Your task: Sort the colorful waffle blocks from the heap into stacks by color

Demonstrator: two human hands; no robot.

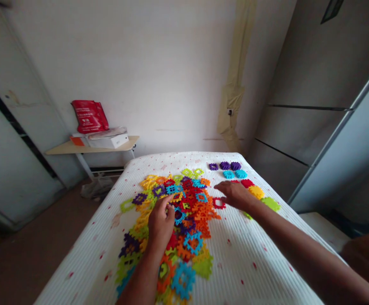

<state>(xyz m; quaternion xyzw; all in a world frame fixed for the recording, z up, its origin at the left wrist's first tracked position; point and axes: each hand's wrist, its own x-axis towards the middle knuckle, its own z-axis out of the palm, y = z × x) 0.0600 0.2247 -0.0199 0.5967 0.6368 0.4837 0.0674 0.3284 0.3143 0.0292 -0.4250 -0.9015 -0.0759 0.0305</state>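
Multicoloured plastic waffle-shaped building blocks lie heaped on a white quilted bedspread. Left hand rests on the heap, fingers curled, any grip hidden; right hand, fingers open and extended, hovers just beside a red ring-shaped block, near small sorted purple and cyan blocks.

Plastic tile pile: lower end cut off by bottom edge; part hidden under left hand, any tile held there not determinable. Right hand: covers end of adjacent tile row. Red bag: printing too small to read. Orange-brown object: cut off at right edge, kind unclear.
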